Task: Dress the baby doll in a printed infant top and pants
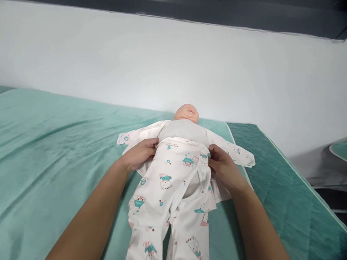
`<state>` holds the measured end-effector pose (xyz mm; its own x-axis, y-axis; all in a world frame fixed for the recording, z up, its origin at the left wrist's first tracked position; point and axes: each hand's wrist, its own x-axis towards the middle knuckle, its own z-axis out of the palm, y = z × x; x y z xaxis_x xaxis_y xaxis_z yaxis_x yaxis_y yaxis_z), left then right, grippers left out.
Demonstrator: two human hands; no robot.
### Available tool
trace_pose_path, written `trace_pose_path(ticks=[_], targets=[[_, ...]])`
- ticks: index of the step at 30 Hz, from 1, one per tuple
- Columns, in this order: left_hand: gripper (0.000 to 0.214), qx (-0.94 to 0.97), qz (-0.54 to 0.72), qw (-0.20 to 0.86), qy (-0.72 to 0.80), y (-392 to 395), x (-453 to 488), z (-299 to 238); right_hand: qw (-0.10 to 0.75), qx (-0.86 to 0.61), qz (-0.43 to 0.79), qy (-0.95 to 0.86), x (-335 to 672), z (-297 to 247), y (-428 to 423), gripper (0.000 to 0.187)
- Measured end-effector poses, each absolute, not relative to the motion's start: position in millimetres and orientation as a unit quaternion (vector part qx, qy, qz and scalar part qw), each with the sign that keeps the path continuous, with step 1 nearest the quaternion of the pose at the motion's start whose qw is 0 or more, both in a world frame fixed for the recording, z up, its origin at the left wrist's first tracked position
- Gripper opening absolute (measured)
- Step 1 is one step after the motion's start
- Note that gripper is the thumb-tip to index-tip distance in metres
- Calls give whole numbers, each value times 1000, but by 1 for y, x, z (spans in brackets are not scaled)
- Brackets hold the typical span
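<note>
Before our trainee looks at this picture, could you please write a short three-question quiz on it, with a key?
1. True or false: the doll lies face up.
2. Where are the left hand and the right hand on the trousers? A: at the ankle ends. B: at the sides of the waist. C: at the knees.
3. Fill in the number: the shirt has ___ sleeves in view, spread out to the sides.

Key: 1. True. 2. B. 3. Two.

Single head view, close, facing forward-down over doll [184, 131] toward wall [107, 52].
</note>
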<state>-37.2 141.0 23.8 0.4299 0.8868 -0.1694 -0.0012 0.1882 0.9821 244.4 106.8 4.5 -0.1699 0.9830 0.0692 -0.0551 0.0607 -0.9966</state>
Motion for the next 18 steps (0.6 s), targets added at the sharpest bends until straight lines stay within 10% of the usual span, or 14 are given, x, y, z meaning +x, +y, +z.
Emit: trace_pose_path(ticks=[10,18], targets=[[31,556,339,653,388,142,-35,22,579,-393,597,-392,241,14,106,21],[22,681,351,458,451,141,-28,21,570,-411,589,-398,237,9,106,19]])
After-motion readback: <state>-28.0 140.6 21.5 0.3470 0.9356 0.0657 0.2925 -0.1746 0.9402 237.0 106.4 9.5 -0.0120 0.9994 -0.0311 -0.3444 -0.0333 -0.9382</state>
